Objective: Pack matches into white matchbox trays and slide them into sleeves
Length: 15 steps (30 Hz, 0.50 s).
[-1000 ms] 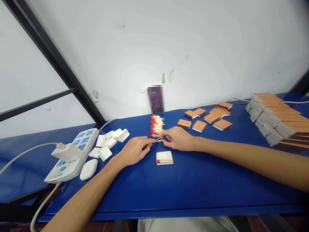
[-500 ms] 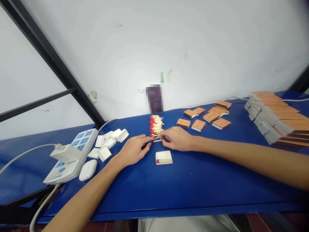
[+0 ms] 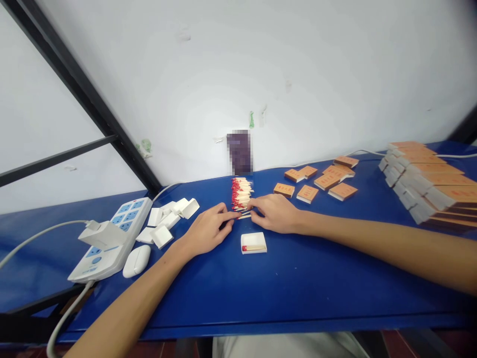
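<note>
A pile of red-headed matches (image 3: 242, 193) lies on the blue table, heads to the left. A few loose matches (image 3: 245, 216) lie at its near edge, between my hands. My left hand (image 3: 210, 228) rests on the table left of them, index finger stretched to the match heads and thumb apart. My right hand (image 3: 278, 214) is at the pale stick ends, index fingertip by the pile and thumb a little apart from it. No match shows clearly gripped in either hand. Nearer me sits a white matchbox tray (image 3: 253, 238) with a few matches along its near side.
White empty trays (image 3: 169, 221) are heaped at left beside a power strip (image 3: 124, 219) and a white earbud case (image 3: 136, 261). Orange matchbox sleeves (image 3: 328, 179) lie scattered at right. Stacked matchboxes (image 3: 428, 174) stand far right. A pixelated dark object (image 3: 240, 151) is by the wall.
My right thumb and index finger have spread slightly apart at the stick ends. My left hand has barely moved. The view has shifted very slightly.
</note>
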{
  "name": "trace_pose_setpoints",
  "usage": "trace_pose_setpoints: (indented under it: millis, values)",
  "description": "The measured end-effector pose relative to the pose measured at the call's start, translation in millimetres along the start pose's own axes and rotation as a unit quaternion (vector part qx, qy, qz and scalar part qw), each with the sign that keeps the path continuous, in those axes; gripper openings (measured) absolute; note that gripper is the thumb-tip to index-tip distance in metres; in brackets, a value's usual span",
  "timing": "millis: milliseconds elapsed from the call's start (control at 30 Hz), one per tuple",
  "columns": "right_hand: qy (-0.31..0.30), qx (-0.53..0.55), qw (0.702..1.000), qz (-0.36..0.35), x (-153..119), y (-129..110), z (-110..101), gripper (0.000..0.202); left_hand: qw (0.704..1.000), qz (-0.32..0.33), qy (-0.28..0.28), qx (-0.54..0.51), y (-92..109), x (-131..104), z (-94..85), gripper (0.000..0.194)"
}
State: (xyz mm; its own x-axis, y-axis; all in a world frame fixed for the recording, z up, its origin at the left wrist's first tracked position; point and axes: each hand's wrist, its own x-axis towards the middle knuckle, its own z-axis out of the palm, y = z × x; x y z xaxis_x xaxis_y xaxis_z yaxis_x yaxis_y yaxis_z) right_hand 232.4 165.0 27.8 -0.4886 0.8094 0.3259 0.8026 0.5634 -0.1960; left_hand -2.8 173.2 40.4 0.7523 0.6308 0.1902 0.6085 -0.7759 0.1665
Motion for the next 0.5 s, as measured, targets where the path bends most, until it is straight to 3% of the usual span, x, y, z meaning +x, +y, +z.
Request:
trace_pose_setpoints:
  millis: [500]
  values:
    - [-0.014, 0.004, 1.000, -0.016, 0.3, -0.8, -2.4, 0.027, 0.999, -0.010, 0.001, 0.039, 0.4, 0.2, 2.3, 0.038]
